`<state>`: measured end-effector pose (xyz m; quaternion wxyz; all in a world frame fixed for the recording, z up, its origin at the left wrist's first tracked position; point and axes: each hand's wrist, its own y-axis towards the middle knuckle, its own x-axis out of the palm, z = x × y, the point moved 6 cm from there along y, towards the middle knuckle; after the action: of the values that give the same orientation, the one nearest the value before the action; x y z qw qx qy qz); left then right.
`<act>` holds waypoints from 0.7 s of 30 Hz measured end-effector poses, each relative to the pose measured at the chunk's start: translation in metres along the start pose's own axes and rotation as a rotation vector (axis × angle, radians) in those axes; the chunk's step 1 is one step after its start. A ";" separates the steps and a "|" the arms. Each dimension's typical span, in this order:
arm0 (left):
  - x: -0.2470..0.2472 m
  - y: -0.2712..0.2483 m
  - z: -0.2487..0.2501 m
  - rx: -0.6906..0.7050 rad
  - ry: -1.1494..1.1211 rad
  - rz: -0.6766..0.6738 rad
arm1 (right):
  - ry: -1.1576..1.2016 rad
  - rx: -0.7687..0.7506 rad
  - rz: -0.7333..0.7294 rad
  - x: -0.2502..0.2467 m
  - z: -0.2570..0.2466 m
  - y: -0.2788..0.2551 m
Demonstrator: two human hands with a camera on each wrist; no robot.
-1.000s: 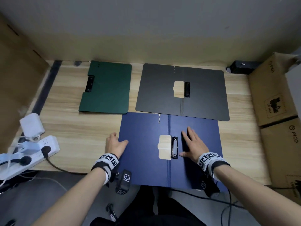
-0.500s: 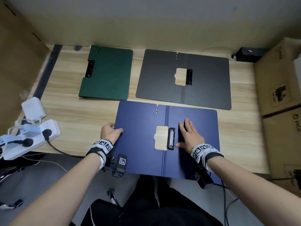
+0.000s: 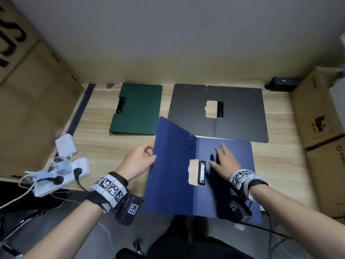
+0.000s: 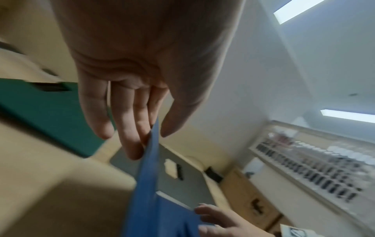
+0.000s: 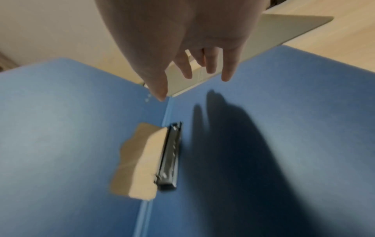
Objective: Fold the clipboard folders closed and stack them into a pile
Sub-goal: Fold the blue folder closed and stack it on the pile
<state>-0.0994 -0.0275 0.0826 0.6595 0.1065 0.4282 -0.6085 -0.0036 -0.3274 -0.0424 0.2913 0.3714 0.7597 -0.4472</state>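
An open blue clipboard folder (image 3: 173, 165) lies at the table's front edge, its black clip (image 3: 202, 172) beside the spine. My left hand (image 3: 141, 157) pinches the left flap's outer edge (image 4: 146, 184), thumb on one side and fingers on the other, and the flap stands raised and tilted. My right hand (image 3: 223, 161) hovers with straight fingers just above the flat right panel (image 5: 284, 128), casting a shadow on it. A closed green folder (image 3: 138, 109) lies at the back left. An open dark grey folder (image 3: 239, 109) lies flat at the back right.
The wooden table (image 3: 104, 150) ends at a wall behind. A white power strip (image 3: 61, 176) and adapter (image 3: 65, 144) with cables sit at the front left. Cardboard boxes stand at the left (image 3: 28, 100) and right (image 3: 317, 113). A small black device (image 3: 281, 84) sits in the back right corner.
My left hand has taken hold of the blue folder's left edge and lifted the flap off the table. My right hand has risen slightly off the right panel.
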 end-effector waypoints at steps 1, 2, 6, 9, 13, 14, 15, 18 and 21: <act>0.002 -0.003 0.015 0.036 -0.010 -0.004 | 0.043 -0.009 0.026 -0.011 0.000 -0.002; 0.005 -0.004 0.028 0.065 -0.021 -0.007 | 0.083 -0.027 0.055 -0.023 0.000 -0.005; 0.031 -0.002 0.085 0.191 -0.096 -0.054 | 0.250 -0.093 0.153 -0.068 0.001 -0.023; 0.063 0.004 0.116 0.302 -0.174 -0.143 | 0.339 -0.088 0.166 -0.093 0.012 -0.039; 0.113 0.015 0.138 0.393 -0.144 -0.235 | 0.531 -0.058 0.154 -0.108 0.039 -0.059; 0.128 0.019 0.137 0.391 -0.127 -0.265 | 0.582 -0.037 0.159 -0.110 0.047 -0.065; 0.142 0.025 0.133 0.374 -0.099 -0.298 | 0.625 -0.013 0.161 -0.112 0.053 -0.071; 0.180 0.043 0.104 0.246 0.047 -0.358 | 0.650 0.052 0.112 -0.104 0.075 -0.080; 0.203 0.056 0.061 0.070 0.127 -0.359 | 0.550 0.064 0.050 -0.090 0.095 -0.079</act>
<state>-0.0443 -0.1990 -0.0419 0.5079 0.0893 0.4598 -0.7230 -0.0087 -0.4654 0.0230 0.0734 0.5067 0.7861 -0.3462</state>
